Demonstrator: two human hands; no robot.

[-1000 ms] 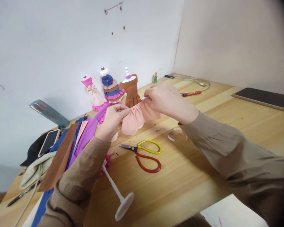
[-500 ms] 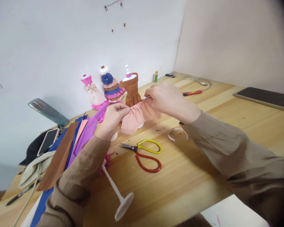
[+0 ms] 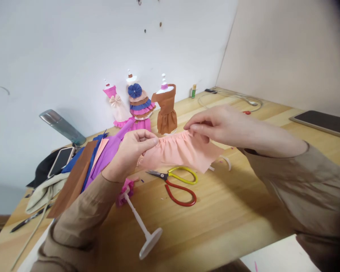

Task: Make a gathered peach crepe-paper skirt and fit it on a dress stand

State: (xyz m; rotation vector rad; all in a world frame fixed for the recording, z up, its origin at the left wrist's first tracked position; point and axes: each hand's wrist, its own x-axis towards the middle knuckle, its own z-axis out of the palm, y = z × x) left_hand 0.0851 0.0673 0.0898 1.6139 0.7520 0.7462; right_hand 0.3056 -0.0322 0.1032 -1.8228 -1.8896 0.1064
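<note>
The scissors (image 3: 163, 176) lie on the table (image 3: 215, 211), before the cloth (image 3: 184, 151); dress forms (image 3: 141, 101) stand behind it. A bottle (image 3: 64, 126) is at left, one phone (image 3: 325, 124) at right.

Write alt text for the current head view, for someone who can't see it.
A person's left hand and right hand hold the gathered edge of pink material above a wooden table. Scissors with one yellow and one red handle lie nearby; behind, three small dress forms wear pink, layered multicolour and brown outfits.
</note>
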